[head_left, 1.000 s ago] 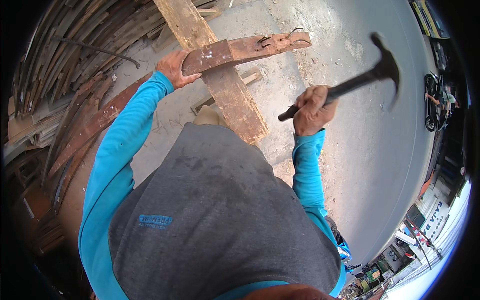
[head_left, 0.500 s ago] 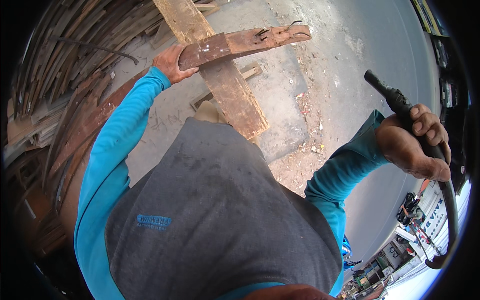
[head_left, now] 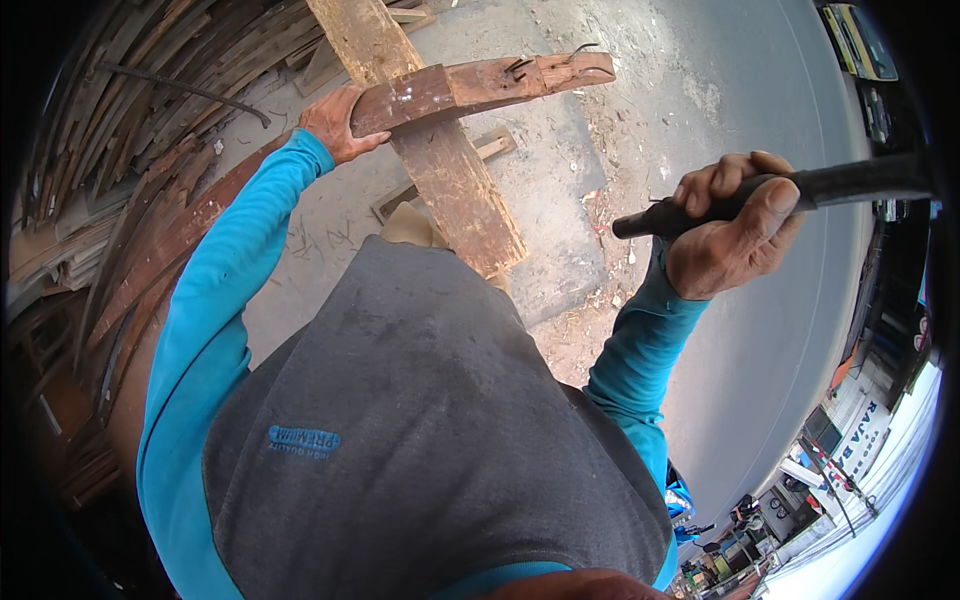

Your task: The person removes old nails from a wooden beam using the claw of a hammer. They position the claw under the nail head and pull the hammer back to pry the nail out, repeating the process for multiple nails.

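Note:
My left hand (head_left: 337, 124) is closed round a curved reddish-brown wooden beam (head_left: 490, 84), its thumb pressed on the near side. Bent nails (head_left: 520, 66) stick out of the beam's splintered right part. Beneath it, crosswise, lies a worn wooden plank (head_left: 462, 190). My right hand (head_left: 730, 225) grips the handle of a black crowbar (head_left: 860, 182), raised at the right and well apart from the beam. The bar's shaft points to the right, and its far end runs into the dark rim of the picture, out of sight.
Stacked old timber (head_left: 110, 130) fills the left side, with a thin dark rod (head_left: 185, 90) across it. A small wood piece (head_left: 490, 143) lies under the plank. Debris (head_left: 600, 230) litters the ground beside a grey road (head_left: 770, 330). Parked vehicles (head_left: 862, 42) stand at the far right.
My right hand has moved left with the crowbar, which has swung from hanging downward to pointing right. The left hand and the beam have barely shifted.

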Available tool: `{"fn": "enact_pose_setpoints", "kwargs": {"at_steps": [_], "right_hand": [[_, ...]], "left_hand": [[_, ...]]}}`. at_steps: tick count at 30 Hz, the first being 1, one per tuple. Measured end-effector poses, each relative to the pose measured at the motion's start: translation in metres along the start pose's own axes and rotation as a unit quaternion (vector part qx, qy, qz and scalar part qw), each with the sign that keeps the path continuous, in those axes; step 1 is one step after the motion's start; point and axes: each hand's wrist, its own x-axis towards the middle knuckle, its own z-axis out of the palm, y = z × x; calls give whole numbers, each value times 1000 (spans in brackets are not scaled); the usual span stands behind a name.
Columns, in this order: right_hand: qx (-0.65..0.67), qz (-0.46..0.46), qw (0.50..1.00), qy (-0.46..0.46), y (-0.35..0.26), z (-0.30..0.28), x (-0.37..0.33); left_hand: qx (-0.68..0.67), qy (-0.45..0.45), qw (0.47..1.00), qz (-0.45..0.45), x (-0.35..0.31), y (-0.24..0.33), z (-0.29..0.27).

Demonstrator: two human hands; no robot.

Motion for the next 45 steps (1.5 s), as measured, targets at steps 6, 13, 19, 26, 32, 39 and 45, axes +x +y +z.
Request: {"fn": "enact_pose_setpoints", "kwargs": {"at_steps": [6,13,19,26,32,39,45], "right_hand": [[29,-28,999,32,73,-1,-30],[-77,436,887,-131,127,-24,-92],[-7,-20,998,56,19,-5,-2],[-249,244,916,-197,159,-24,-111],[-76,384,912,-125,92,-20,-83],[36,-129,987,86,57,-14,0],[-173,456,841,-233,156,-21,-135]], "left_hand": [[10,-2,1000,0,3,16,-7],[53,40,998,23,4,8,-3],[7,-11,1000,-6,-1,7,-3],[15,-17,1000,-2,9,13,-10],[22,-23,999,-14,1,7,-10],[1,12,1000,9,1,7,-6],[-4,-35,999,-6,5,10,-8]]}}
